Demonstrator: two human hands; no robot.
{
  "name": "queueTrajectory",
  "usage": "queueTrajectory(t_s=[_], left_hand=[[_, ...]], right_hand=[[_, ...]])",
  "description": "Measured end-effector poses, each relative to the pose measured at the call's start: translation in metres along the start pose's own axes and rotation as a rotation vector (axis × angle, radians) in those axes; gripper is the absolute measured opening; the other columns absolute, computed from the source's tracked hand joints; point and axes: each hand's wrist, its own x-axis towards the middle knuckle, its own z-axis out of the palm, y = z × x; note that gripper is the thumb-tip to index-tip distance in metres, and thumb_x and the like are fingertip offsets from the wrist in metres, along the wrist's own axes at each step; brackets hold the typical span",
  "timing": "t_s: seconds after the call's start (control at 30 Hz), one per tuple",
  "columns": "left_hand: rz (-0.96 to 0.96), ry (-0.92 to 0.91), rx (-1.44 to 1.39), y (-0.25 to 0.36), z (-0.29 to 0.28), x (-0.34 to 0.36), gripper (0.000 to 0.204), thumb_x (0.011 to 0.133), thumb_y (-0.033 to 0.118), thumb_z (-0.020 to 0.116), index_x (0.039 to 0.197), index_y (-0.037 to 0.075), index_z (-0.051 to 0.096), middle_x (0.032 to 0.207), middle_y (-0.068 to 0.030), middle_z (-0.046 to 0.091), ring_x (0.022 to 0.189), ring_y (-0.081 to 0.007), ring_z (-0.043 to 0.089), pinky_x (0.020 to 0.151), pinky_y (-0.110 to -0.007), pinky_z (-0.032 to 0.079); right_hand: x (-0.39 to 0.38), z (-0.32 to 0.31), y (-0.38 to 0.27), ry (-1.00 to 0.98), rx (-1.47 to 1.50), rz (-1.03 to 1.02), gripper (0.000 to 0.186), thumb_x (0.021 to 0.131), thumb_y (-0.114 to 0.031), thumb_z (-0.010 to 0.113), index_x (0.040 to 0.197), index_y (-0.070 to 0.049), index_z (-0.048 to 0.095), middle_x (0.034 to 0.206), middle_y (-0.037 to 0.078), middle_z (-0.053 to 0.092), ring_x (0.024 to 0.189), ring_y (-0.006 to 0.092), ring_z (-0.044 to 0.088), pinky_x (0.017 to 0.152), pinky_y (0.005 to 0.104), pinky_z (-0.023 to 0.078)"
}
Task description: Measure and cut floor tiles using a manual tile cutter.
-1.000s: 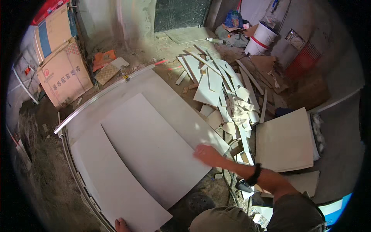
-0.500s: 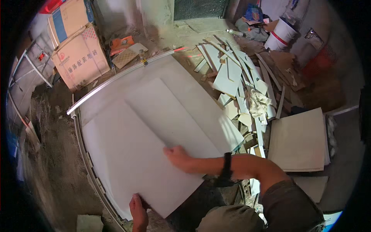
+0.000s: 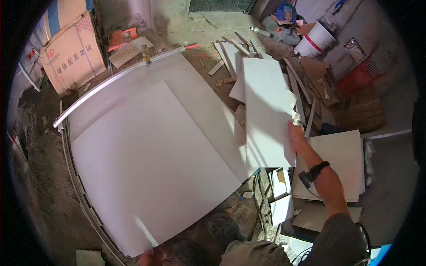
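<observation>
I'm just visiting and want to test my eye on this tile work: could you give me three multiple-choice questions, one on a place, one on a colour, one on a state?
1. Where does the white plastic bucket with a red band stand?
A. upper right, among the rubble
B. lower left, on the dirt
C. on the large tile

2. What colour is the tall tile piece at the right hand?
A. black
B. white
C. green

3. How is that tall white tile piece?
A. lying flat and untouched
B. held at its right edge by the right hand
C. packed inside the cardboard box

Answers: 1 A, the bucket shows at upper right; 2 B, its face is white; 3 B, the fingers grip its right edge.
</observation>
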Motion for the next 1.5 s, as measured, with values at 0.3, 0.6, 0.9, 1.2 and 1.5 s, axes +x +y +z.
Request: queueTrajectory(t_s=[0.3, 0.6, 0.9, 1.2, 1.5], left_hand=[[-0.015, -0.108, -0.459, 0.019, 0.037, -0.028, 0.042, 0.099, 0.016, 0.061, 0.134, -0.003, 0.049, 0.137, -0.0208, 0.05, 0.122, -0.0313, 0.052, 0.114, -0.052, 0.044], [-0.207, -0.172, -0.68, 0.03, 0.069, -0.021, 0.033, 0.1, 0.016, 0.052, 0.124, -0.007, 0.053, 0.121, -0.0264, 0.06, 0.1, -0.0317, 0.063, 0.083, -0.042, 0.058], [-0.052, 0.074, -0.531, 0.006, 0.057, -0.009, 0.045, 0.107, 0.021, 0.035, 0.14, -0.01, 0.031, 0.132, -0.0347, 0.046, 0.123, -0.0457, 0.051, 0.104, -0.051, 0.05], [0.061, 0.051, -0.47, 0.015, 0.045, -0.01, 0.044, 0.107, 0.018, 0.032, 0.139, -0.013, 0.031, 0.13, -0.0352, 0.048, 0.113, -0.0436, 0.058, 0.098, -0.047, 0.054], [0.153, 0.034, -0.428, 0.034, 0.048, -0.005, 0.037, 0.103, 0.012, 0.039, 0.126, -0.017, 0.046, 0.114, -0.0285, 0.062, 0.101, -0.0392, 0.066, 0.091, -0.044, 0.058]], right_hand=[[0.081, -0.067, 0.012, 0.309, -0.997, -0.361, 0.042, 0.09, -0.042, 0.064, 0.108, -0.005, 0.069, 0.087, 0.024, 0.069, 0.091, 0.0376, 0.07, 0.07, 0.0489, 0.054], [-0.19, 0.031, 0.055, -0.776, -0.857, -0.768, 0.064, 0.094, -0.056, 0.055, 0.073, 0.004, 0.068, 0.07, 0.023, 0.061, 0.067, 0.042, 0.065, 0.067, 0.0532, 0.052], [-0.211, 0.023, 0.16, -0.755, -0.933, -0.817, 0.039, 0.094, -0.036, 0.057, 0.085, 0.0, 0.068, 0.081, 0.023, 0.065, 0.081, 0.0441, 0.064, 0.071, 0.0538, 0.05], [-0.201, -0.017, 0.085, -0.635, -1.021, -0.808, 0.04, 0.083, -0.032, 0.075, 0.101, 0.002, 0.066, 0.099, 0.022, 0.063, 0.097, 0.0418, 0.062, 0.083, 0.0565, 0.048], [-0.198, 0.15, 0.02, -0.531, -0.428, -1.174, 0.036, 0.084, -0.02, 0.068, 0.108, 0.005, 0.06, 0.106, 0.021, 0.055, 0.098, 0.0366, 0.056, 0.086, 0.0474, 0.047]])
